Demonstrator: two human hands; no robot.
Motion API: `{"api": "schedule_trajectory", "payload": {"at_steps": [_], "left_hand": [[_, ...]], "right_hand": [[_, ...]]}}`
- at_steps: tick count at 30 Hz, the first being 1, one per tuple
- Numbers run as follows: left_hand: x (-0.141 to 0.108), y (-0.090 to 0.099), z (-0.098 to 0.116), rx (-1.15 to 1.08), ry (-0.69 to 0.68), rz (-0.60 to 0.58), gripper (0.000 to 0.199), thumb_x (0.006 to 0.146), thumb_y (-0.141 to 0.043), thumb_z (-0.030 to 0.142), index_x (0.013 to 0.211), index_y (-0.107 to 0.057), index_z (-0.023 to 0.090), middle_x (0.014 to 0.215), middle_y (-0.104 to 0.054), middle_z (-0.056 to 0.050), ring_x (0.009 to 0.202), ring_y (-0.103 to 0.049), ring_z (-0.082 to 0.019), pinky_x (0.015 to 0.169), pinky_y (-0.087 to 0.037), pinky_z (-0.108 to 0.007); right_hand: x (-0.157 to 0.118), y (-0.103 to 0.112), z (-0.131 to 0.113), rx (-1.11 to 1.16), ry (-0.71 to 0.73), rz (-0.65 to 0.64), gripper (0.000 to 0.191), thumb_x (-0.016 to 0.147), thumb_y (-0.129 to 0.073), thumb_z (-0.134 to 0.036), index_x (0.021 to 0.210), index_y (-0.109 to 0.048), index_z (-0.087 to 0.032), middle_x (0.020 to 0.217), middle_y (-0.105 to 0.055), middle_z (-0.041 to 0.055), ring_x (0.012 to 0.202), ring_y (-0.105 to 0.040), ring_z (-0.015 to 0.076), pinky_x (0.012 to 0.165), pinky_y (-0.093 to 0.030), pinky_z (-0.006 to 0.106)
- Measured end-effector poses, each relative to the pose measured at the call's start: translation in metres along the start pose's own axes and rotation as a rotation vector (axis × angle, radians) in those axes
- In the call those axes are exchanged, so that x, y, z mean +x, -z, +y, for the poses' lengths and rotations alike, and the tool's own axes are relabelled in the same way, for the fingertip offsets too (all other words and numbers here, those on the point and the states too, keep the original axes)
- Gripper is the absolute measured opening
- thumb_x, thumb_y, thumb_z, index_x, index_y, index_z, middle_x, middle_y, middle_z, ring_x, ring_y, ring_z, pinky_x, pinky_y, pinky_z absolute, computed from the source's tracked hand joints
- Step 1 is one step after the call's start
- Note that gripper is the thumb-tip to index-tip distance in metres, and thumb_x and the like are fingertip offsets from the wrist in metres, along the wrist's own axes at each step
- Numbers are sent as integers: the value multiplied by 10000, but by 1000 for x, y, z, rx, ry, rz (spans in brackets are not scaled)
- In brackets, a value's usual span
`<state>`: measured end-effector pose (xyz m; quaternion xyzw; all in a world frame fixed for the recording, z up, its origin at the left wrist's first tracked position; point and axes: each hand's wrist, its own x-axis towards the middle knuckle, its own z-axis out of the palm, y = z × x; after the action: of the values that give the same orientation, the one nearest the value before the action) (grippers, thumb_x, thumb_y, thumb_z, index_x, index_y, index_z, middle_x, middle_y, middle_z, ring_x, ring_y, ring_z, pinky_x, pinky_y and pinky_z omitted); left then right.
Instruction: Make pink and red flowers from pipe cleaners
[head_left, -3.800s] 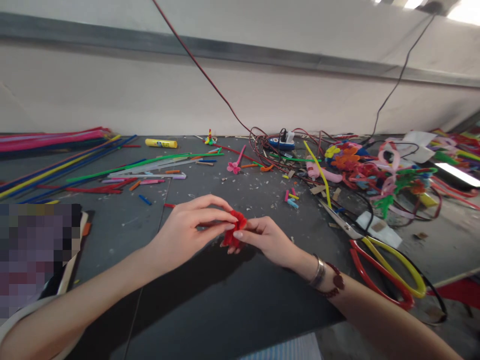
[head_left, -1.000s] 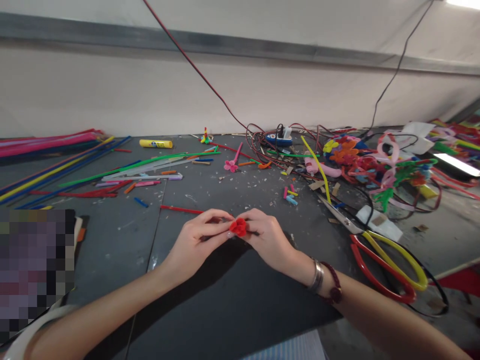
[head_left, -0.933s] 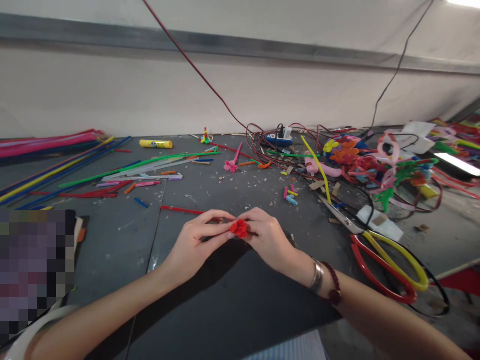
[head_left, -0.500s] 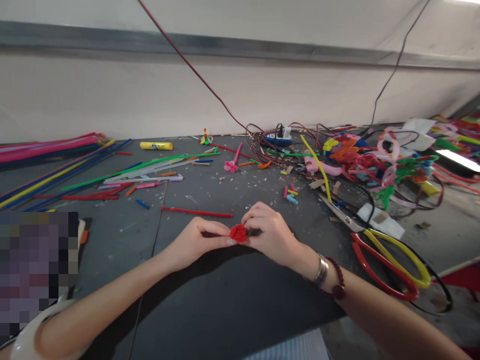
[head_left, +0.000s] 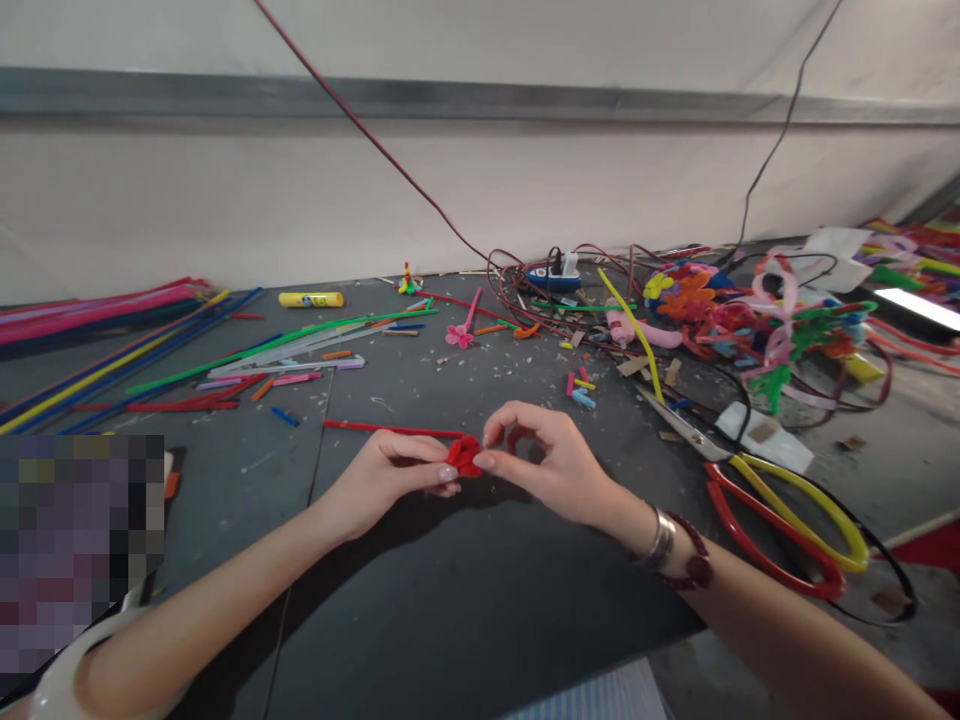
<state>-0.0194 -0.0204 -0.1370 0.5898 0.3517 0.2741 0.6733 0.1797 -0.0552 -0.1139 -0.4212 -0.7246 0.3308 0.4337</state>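
Note:
A small red flower (head_left: pixel 464 456), bent from fuzzy pipe cleaner, is held just above the dark table. My left hand (head_left: pixel 375 480) pinches it from the left between thumb and fingers. From the other side, the thumb and index finger of my right hand (head_left: pixel 551 465) close at the flower's right edge; the rest of those fingers stay curled. Just behind the hands a straight red pipe cleaner (head_left: pixel 382 428) lies on the table (head_left: pixel 390 600). Farther back rests a pink pipe cleaner flower (head_left: pixel 460 336) with a stem.
Large scissors (head_left: pixel 780 510) with red and yellow handles lie right of my right forearm. Long pipe cleaners (head_left: pixel 112 350) spread over the left side. Behind are a yellow tube (head_left: pixel 310 300), tangled cables, a blue power strip (head_left: pixel 553 279) and a colourful heap (head_left: pixel 697 305).
The flower has moved slightly left and turned in my fingers. My right hand has opened its curl somewhat and shifted its fingertips to the flower's right edge. The view has tilted slightly.

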Motion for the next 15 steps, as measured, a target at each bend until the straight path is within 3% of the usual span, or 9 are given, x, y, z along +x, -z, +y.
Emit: {"api": "schedule_trajectory", "payload": {"at_steps": [4, 15], "left_hand": [[0, -1, 1, 53, -29, -12, 59, 713, -667, 176, 714, -723, 159, 689, -669, -28, 620, -577, -102, 600, -453, -193], [0, -1, 5, 144, -101, 11, 98, 725, -655, 194, 651, -701, 149, 696, -645, -31, 652, -554, -122, 632, -426, -229]], "right_hand": [[0, -3, 2, 86, -60, -32, 156, 766, -596, -317, 747, -598, -162, 716, -612, 4, 658, -543, 103, 604, -434, 225], [1, -5, 7, 213, -270, -71, 244, 779, -558, -352, 727, -643, -130, 635, -603, 18, 558, -492, 91, 527, -395, 217]]}}
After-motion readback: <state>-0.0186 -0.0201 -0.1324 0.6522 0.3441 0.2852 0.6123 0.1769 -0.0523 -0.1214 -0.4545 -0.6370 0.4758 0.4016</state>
